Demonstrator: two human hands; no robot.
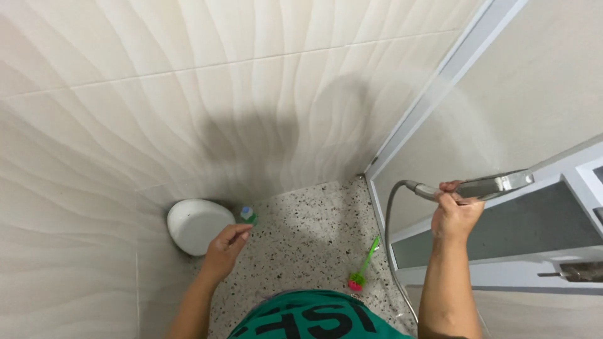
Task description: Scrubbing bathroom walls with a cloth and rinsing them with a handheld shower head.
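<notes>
A chrome shower head (493, 186) is gripped by its handle in the right hand (455, 210), whose fingers are wrapped fully around it; it is held out level, up by the glass door (502, 94) on the right. A grey hose (389, 232) is seen hanging from the handle end down toward the floor. A small green bottle (249, 215) with a pale cap is pinched in the fingertips of the left hand (225, 248), which is closed narrowly on it, low above the floor and just beside a white bowl (196, 225) set in the corner. On the speckled floor (314, 226), between the two arms, a green brush (364, 265) with a pink head is laid. The corner is lined with wavy cream wall tiles (188, 75). A green shirt (314, 320) is seen at the bottom edge.
</notes>
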